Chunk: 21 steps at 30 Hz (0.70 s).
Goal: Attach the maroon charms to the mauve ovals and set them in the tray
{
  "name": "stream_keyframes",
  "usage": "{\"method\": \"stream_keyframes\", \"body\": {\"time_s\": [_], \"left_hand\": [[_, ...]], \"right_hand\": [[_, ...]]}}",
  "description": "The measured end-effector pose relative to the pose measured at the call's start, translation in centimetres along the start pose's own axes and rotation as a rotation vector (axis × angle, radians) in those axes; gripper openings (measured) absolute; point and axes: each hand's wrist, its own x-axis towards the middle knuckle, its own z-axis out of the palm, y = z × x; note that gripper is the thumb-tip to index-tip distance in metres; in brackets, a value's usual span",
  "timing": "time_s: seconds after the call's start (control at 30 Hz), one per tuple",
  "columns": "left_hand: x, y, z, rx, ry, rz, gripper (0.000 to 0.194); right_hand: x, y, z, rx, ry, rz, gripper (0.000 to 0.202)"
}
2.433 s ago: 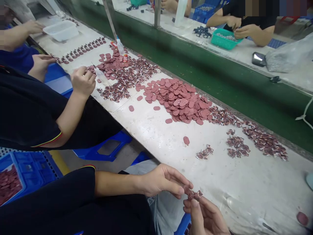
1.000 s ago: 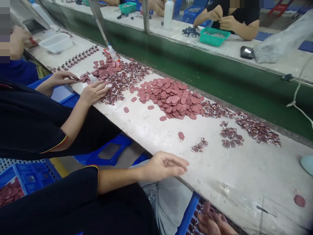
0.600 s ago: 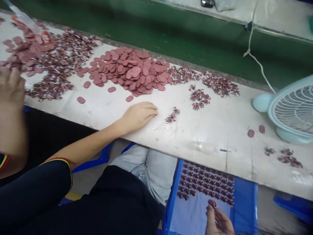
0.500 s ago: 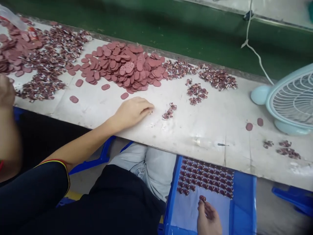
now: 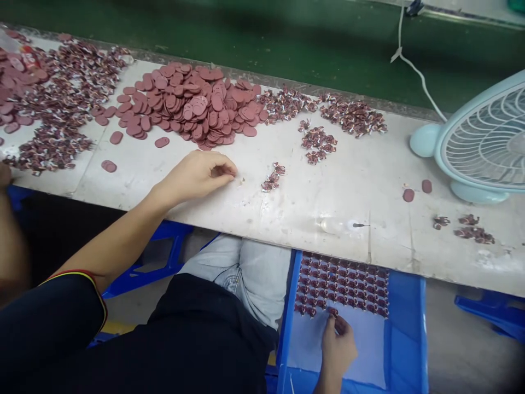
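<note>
My right hand pinches a small dark-red figure piece between thumb and fingertips. It is at the lower edge of several rows of similar pieces, set out on a white sheet in a blue tray. My left hand rests on the white table, thumb and forefinger brought together; whether anything is between them I cannot make out. A tiny speck lies just beyond those fingertips. To their right sits a short cluster of figure pieces.
Behind my left hand is a heap of reddish oval discs. More figure pieces lie in piles along the table. A light-blue fan stands at the right, its cord hanging behind. Another person's arm shows at the left edge.
My right hand has moved up the sheet, bringing its figure piece to the lower edge of the rows. My left hand has shifted slightly left, its fingers more curled. The view has tilted a little.
</note>
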Motion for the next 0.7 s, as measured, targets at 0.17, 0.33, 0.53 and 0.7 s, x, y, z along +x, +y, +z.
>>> {"method": "stream_keyframes", "body": {"time_s": [0.17, 0.33, 0.53, 0.7], "left_hand": [[-1.1, 0.1, 0.3, -0.337, 0.092, -0.07, 0.025], [-1.8, 0.3, 0.3, -0.502, 0.18, -0.095, 0.02], [-2.4, 0.2, -0.1, -0.707, 0.199, -0.107, 0.027], [-4.2, -0.2, -0.9, -0.899, 0.126, -0.174, 0.043]], "right_hand": [[0.8, -1.5, -0.4, 0.006, -0.051, -0.014, 0.036], [0.7, -3.0, -0.8, 0.033, -0.078, 0.012, 0.036], [1.1, -3.2, -0.6, 0.117, -0.063, 0.064, 0.032], [0.5, -5.5, -2.2, 0.247, 0.042, 0.097, 0.031]]}}
